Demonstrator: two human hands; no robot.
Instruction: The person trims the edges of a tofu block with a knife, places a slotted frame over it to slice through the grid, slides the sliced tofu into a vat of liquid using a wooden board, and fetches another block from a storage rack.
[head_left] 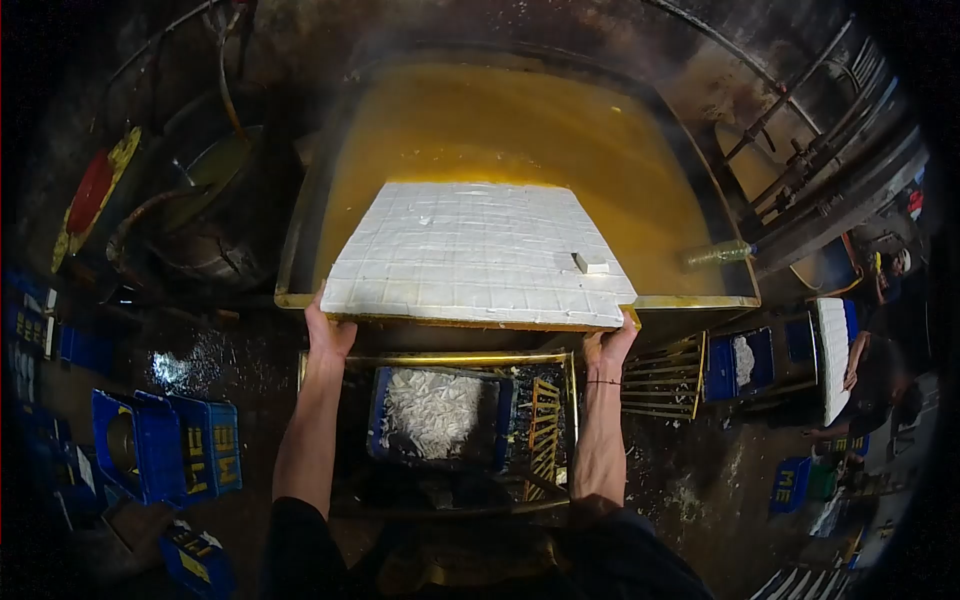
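A wide white slab of what looks like tofu (470, 250), scored into a grid, lies on a thin board (470, 323) with a yellowish edge. My left hand (328, 332) is closed round the board's near left corner. At the near right corner, my right hand (612, 345) grips the same board. The board's far edge meets the yellow-brown liquid (500, 110) in a large vat (740, 300). One small loose white block (590, 263) sits on top of the slab near the right side. My fingers under the board are mostly hidden.
Below the board stands a blue crate (380, 420) with white scraps, beside a slatted yellow rack (543, 430). A plastic bottle (718, 254) lies at the vat's right rim. Blue crates (210, 450) stand left. At right, another person's hand (855, 360) holds a white slab (832, 355).
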